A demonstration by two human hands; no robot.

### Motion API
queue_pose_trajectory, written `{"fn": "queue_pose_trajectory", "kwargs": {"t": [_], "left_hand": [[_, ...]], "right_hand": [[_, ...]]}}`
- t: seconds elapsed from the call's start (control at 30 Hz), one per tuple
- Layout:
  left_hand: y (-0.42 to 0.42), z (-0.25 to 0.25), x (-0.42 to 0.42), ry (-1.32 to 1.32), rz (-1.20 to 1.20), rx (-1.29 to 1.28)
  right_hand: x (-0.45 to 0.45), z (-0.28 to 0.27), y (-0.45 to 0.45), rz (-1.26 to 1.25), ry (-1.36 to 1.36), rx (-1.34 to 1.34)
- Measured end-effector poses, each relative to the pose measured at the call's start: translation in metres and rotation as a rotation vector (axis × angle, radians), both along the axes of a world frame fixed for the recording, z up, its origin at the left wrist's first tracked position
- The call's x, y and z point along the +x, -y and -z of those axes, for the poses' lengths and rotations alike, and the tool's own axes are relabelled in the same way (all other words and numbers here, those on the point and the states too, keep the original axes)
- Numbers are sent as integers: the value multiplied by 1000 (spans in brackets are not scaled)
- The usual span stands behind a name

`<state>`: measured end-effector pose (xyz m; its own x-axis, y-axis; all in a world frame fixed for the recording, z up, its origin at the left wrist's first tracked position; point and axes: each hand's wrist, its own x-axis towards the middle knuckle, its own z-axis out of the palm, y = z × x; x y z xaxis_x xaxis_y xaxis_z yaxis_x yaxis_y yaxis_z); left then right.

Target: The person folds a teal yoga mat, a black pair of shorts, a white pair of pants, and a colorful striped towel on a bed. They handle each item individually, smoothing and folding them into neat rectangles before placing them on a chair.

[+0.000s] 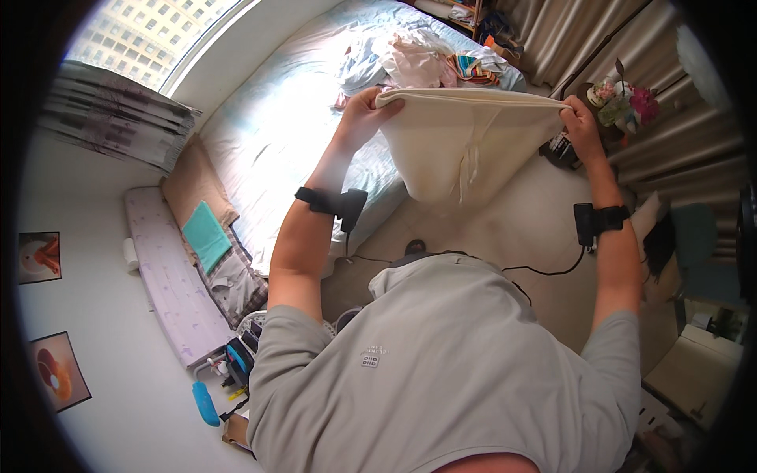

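A cream-coloured cloth garment [461,136] hangs stretched between my two hands, with its upper edge pulled nearly straight and its lower part drooping over the floor beside the bed. My left hand [364,115] pinches the left end of that edge, thumb in front. The right end is gripped by my right hand [582,127]. Thin cords or strips dangle at the cloth's middle. Behind it, a pile of crumpled clothes [408,56] in white, pink and blue lies on the bed [260,154], along with a striped colourful piece [470,68].
An ironing board [168,266] stands by the left wall, near a pillow [198,177] and a folded teal cloth [206,236]. Flowers [636,106] stand at the right before beige curtains [686,136]. Black cables [550,272] hang from the devices strapped on both forearms.
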<state>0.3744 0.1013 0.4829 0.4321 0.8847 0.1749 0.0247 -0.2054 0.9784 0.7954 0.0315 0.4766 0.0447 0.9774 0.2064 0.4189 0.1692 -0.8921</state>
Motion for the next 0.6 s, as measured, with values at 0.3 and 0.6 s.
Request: {"fn": "queue_pose_trajectory", "kwargs": {"t": [0.3, 0.6], "left_hand": [[-7, 16, 31, 4, -136, -218], [3, 1, 27, -397, -32, 209]], "right_hand": [[-17, 15, 10, 199, 86, 79], [-25, -2, 37, -39, 566, 268]]}}
